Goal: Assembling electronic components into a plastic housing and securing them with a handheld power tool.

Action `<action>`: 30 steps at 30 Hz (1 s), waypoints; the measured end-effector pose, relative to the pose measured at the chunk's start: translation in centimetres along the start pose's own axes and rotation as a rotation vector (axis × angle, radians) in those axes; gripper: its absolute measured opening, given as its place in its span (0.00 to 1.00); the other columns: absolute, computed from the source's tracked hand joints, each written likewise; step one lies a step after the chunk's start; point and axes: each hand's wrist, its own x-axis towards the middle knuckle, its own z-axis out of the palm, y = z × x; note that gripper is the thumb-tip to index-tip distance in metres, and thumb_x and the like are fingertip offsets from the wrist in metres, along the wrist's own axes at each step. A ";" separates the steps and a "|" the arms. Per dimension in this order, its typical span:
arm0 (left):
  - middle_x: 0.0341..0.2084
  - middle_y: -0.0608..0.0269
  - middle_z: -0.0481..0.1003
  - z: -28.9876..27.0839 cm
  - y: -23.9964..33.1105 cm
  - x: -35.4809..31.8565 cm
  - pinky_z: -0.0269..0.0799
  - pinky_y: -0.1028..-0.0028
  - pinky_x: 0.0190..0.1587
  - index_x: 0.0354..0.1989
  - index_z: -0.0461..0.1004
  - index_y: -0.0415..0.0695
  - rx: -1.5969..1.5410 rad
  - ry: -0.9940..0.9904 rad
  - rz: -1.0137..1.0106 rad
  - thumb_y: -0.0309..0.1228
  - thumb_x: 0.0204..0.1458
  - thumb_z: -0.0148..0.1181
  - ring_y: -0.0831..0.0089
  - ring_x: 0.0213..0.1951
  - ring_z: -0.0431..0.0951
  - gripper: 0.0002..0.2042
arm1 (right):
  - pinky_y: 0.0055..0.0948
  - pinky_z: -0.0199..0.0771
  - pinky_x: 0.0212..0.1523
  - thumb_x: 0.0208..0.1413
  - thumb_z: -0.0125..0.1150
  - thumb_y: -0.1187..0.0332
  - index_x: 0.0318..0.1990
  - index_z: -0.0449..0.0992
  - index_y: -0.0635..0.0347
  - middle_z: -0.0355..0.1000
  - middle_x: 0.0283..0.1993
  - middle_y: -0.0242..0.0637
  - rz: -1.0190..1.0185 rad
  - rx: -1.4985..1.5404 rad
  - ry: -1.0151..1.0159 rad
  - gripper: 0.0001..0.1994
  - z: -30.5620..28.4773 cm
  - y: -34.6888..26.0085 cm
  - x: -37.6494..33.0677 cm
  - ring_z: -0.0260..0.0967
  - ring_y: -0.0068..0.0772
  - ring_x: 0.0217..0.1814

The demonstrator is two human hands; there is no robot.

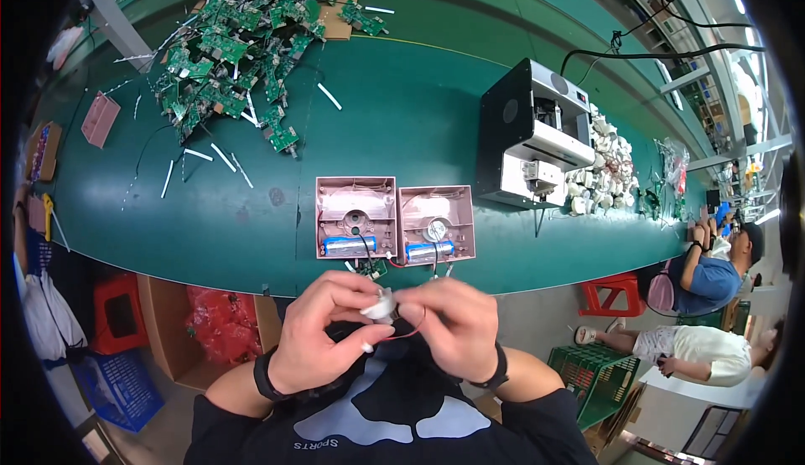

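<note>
Both hands are raised close to the chest, below the near edge of the green bench (402, 129); left hand (323, 331) is curled, thumb and forefinger pinched on a small white round part (379, 304); right hand (453, 327) is curled opposite it, fingertips meeting the same part from the other side, so the part sits between the two hands and clear of the bench; a thin red wire (409, 331) loops below the part and passes in front of the right hand's fingers, whether it is gripped or merely draped cannot be told; both wrists carry a dark band. On the bench just beyond the hands lie two open pink housings side by side, touching: the left housing (355, 217) and the right housing (436, 223), each with a blue cylindrical cell along its near wall and wiring inside; a small green board (371, 269) lies at the bench edge just below the left housing. Farther back on the left, a heap of green circuit boards (239, 50) with white strips scattered around it; to the right, a black-and-white box-shaped machine (532, 134).
</note>
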 end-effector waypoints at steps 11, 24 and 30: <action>0.52 0.54 0.70 -1.2 -0.3 -0.8 0.79 0.69 0.54 0.48 0.65 0.37 -0.461 -0.055 -0.263 0.17 0.59 0.65 0.68 0.52 0.81 0.15 | 0.29 0.83 0.39 0.50 0.76 0.72 0.42 0.82 0.66 0.80 0.42 0.40 -0.599 -0.494 0.091 0.13 1.7 -0.3 0.7 0.80 0.35 0.37; 0.65 0.50 0.67 -5.0 -1.2 4.3 0.65 0.48 0.67 0.56 0.79 0.51 1.118 -0.099 0.341 0.23 0.48 0.68 0.46 0.69 0.65 0.24 | 0.34 0.83 0.42 0.49 0.75 0.79 0.46 0.81 0.65 0.80 0.42 0.42 -0.117 -0.386 -0.052 0.16 -3.7 -1.9 6.4 0.81 0.42 0.42; 0.64 0.49 0.69 -4.7 -3.1 3.9 0.68 0.51 0.67 0.52 0.82 0.51 1.166 -0.056 0.374 0.20 0.47 0.64 0.45 0.68 0.68 0.21 | 0.34 0.83 0.41 0.51 0.73 0.80 0.47 0.80 0.66 0.80 0.42 0.43 -0.080 -0.339 -0.178 0.15 -3.3 -0.3 8.5 0.81 0.39 0.40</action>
